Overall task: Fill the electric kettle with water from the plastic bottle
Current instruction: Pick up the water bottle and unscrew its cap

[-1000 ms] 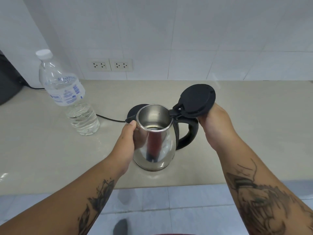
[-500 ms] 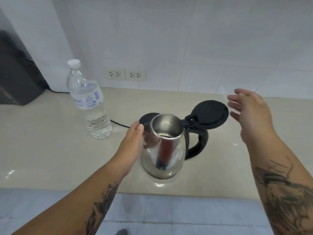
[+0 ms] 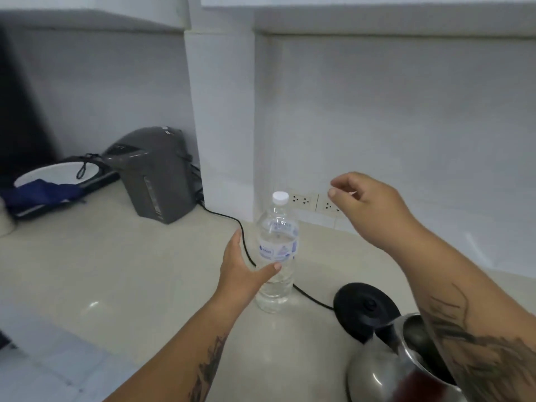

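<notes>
A clear plastic water bottle (image 3: pixel 278 250) with a white cap stands upright on the beige counter, about half full. My left hand (image 3: pixel 242 269) is spread open right beside its left side, thumb tip against the bottle's front, fingers not closed around it. My right hand (image 3: pixel 367 206) hovers above and to the right of the cap, fingers loosely curled, holding nothing. The steel electric kettle (image 3: pixel 388 369) sits at the bottom right with its top open, partly hidden by my right forearm. Its black round base (image 3: pixel 362 307) lies just behind it.
A black power cord (image 3: pixel 243 239) runs from the base past the bottle to the wall. A grey hot-water dispenser (image 3: pixel 153 175) stands at the back left beside a white bowl (image 3: pixel 56 172) and blue cloth. Wall sockets (image 3: pixel 316 201) sit behind the bottle.
My left hand has let go of the kettle and reached to the bottle. My right hand has moved left above the cap. The view has swung left, so the kettle now sits at the bottom right.
</notes>
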